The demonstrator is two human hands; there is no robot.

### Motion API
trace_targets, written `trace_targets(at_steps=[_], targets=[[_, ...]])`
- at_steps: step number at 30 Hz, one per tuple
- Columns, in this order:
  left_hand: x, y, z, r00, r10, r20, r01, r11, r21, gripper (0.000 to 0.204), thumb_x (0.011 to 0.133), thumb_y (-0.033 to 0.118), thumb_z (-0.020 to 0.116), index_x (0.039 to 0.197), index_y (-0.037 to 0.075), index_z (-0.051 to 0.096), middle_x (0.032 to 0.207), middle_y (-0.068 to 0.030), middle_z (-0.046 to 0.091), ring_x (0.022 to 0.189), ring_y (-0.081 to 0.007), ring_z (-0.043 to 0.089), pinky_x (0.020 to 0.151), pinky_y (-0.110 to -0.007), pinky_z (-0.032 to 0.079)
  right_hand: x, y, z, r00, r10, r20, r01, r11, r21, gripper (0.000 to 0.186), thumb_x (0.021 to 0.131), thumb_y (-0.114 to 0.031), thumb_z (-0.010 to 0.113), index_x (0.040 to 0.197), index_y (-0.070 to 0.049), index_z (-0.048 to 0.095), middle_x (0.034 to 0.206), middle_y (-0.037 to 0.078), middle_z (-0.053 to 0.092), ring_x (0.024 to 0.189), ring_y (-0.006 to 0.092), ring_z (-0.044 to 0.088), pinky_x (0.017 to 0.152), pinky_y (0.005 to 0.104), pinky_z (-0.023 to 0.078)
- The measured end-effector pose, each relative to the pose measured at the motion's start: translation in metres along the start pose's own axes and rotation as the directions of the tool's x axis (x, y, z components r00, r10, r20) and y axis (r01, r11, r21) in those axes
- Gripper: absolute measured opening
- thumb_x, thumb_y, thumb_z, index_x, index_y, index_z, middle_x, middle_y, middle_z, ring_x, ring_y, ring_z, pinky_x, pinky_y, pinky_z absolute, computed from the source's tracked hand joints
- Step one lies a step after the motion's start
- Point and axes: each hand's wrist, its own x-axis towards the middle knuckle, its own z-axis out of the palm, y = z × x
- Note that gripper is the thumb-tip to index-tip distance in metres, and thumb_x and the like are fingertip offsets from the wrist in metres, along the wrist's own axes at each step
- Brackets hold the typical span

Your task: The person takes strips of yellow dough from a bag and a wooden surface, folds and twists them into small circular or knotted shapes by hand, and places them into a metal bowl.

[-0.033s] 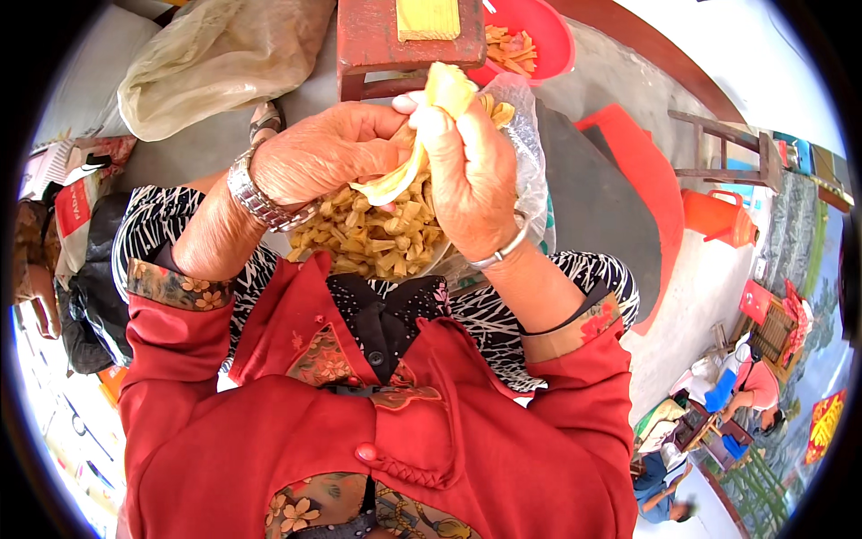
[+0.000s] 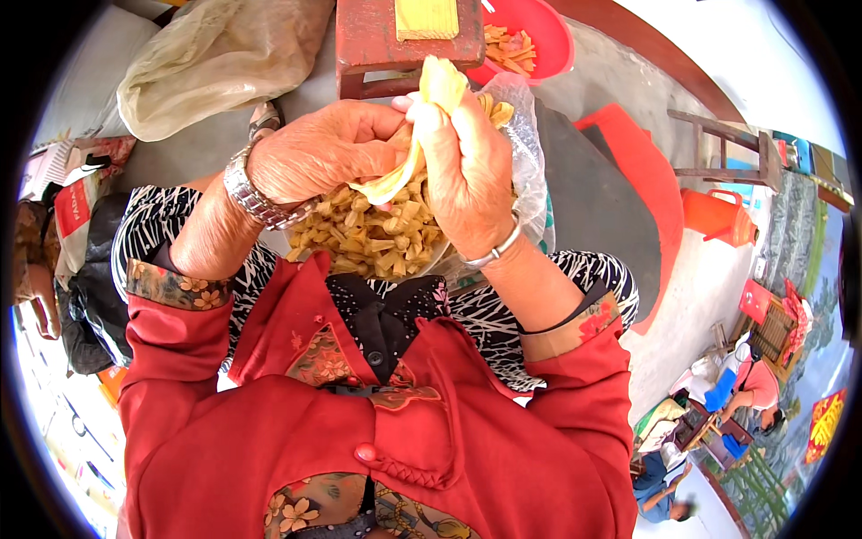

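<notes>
Above my lap, my left hand point(image 2: 319, 153), with a metal watch on its wrist, pinches the lower end of a pale yellow, husk-like strip point(image 2: 442, 85). The fingers of my right hand point(image 2: 471, 175), which wears a silver bangle, are closed round the strip's upper part. Its folded top sticks up past the thumb, and a loose tail hangs between both hands. Beneath my hands is a heap of knotted yellow husk-like pieces point(image 2: 368, 232) in a container, mostly hidden. Beside my right hand, a clear plastic bag point(image 2: 525, 126) holds more yellow strips.
Ahead stands a red wooden stool point(image 2: 364, 45) with a yellow wood block point(image 2: 426, 18) on it. A red basin point(image 2: 552, 45) holds orange-yellow strips. A translucent sack point(image 2: 211, 67) lies far left; a dark mat point(image 2: 588, 198) is at right. Other people sit far right.
My right hand and the top of the strip have shifted slightly up and to the left. My left hand has barely moved.
</notes>
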Motion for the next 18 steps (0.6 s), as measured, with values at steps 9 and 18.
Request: trace_targets(at_steps=[9,18], targets=[[0.003,-0.002,0.002,0.665,0.747,0.0,-0.178,0.159,0.971,0.025,0.072,-0.001,0.064,0.094,0.005,0.054,0.099,-0.014,0.053,0.088,-0.0366,0.055,0.071,-0.04,0.048,0.011,0.009,-0.003,0.841,0.469,0.27,-0.504,0.861,0.075,0.032,0.093,-0.023,0.045,0.073,0.002,0.053,0.057,0.008,0.047,0.054,0.0166,0.043,0.054,0.0331,0.039],[-0.004,0.001,0.009,0.697,0.717,0.024,-0.248,0.208,0.946,0.021,0.075,0.0,0.061,0.094,0.004,0.052,0.096,-0.0123,0.055,0.084,-0.0375,0.055,0.072,-0.039,0.047,0.025,-0.011,-0.027,0.738,0.38,0.557,-0.486,0.873,0.049,0.037,0.093,-0.027,0.041,0.083,0.006,0.053,0.068,0.007,0.054,0.062,0.0108,0.049,0.058,0.0268,0.044]])
